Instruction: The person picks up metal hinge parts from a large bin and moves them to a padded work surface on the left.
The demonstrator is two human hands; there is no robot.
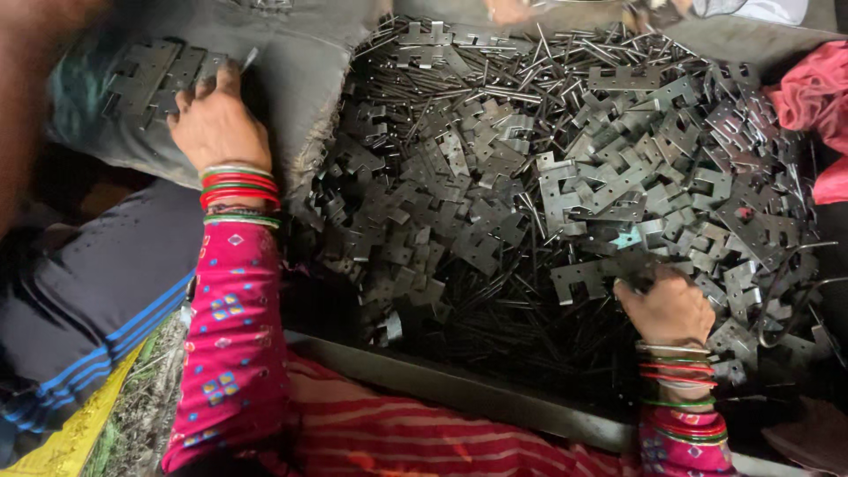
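Two hands sorting stamped grey metal hinge plates from a loose heap.

Left hand (215,126): fingers spread flat, pressing a small stack of grey metal hinge plates (152,78) laid on a grey cloth sack (291,62), well apart from the main pile. Right hand (667,306): fingers curled down into the heap of dark steel plates and thin rods (530,185), seemingly closed on a T-shaped plate (583,278), the grip itself partly hidden. Hazard, as judged: bare fingers among sharp stamped edges and rod ends risk cuts; tangled pieces may drag neighbours out; the stack could slide off the soft sack.
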